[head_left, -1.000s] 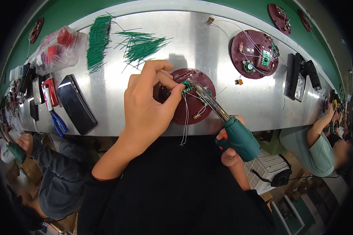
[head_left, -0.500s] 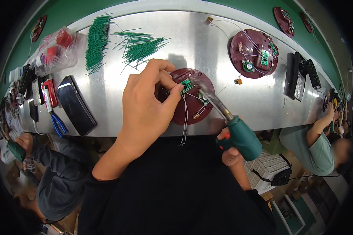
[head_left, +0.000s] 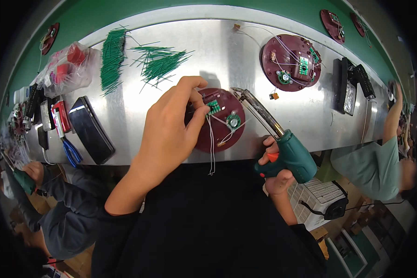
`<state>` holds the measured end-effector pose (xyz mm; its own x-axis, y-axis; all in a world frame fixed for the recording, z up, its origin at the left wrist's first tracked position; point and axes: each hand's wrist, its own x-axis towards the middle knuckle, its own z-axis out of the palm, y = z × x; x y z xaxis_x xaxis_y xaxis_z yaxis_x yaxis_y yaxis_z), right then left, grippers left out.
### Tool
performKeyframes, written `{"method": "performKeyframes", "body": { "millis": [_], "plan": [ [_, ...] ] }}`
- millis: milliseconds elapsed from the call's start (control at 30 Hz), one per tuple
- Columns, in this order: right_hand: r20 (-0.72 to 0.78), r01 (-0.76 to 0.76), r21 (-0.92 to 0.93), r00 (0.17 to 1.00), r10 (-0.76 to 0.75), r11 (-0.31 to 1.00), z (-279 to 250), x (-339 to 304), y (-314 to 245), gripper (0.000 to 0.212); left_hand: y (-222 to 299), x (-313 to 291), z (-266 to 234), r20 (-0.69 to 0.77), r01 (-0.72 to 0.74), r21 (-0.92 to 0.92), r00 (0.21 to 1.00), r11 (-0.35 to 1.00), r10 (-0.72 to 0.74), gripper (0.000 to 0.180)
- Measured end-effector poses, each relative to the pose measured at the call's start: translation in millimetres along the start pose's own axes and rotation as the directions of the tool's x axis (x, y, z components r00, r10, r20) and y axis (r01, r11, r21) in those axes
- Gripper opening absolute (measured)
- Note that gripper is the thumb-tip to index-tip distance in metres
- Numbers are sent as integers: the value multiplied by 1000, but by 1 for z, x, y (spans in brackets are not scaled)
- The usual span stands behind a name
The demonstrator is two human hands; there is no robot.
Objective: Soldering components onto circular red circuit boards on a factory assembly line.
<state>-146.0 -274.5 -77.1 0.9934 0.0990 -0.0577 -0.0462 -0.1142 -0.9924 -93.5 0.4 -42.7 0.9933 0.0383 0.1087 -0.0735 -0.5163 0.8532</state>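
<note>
A round maroon plastic housing [head_left: 224, 139] lies on the metal bench in front of me. On it are a small green circuit board [head_left: 214, 108], a round green part [head_left: 233, 121] and thin white wires [head_left: 212, 153] that hang over its near edge. My left hand [head_left: 171, 125] is over its left side, thumb and fingertips pinched at the board's edge; what they hold is hidden. In my right hand [head_left: 275, 173] is a green soldering gun [head_left: 296, 157] with an orange trigger. Its dark metal tip points up and left, apart from the board, just beyond the housing's upper right edge.
Green wire pieces [head_left: 160, 62] lie in a loose pile beside a neat stack [head_left: 112, 60]. A phone [head_left: 91, 129], blue-handled pliers [head_left: 70, 150] and a plastic bag [head_left: 72, 69] are left. Another wired housing [head_left: 287, 69] sits far right. Co-workers flank me.
The soldering gun's tip has moved off the circuit board, to the right. My left hand keeps its pinch at the board. The whole view has shifted slightly.
</note>
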Motion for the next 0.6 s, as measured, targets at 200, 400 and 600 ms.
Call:
{"method": "performKeyframes", "body": {
  "millis": [200,400,600],
  "plan": [
    [19,134,57,991,-135,989,-6,1,11,89,-9,0,-16,162,-184,40,971,982,176,44],
    [2,159,80,987,-160,984,-5,2,13,88,-14,-9,-35,151,-185,162,975,969,160,34],
    [16,160,97,987,-162,982,-6,3,15,89,-21,-14,-23,79,-141,102,988,985,133,16]
  ]
}}
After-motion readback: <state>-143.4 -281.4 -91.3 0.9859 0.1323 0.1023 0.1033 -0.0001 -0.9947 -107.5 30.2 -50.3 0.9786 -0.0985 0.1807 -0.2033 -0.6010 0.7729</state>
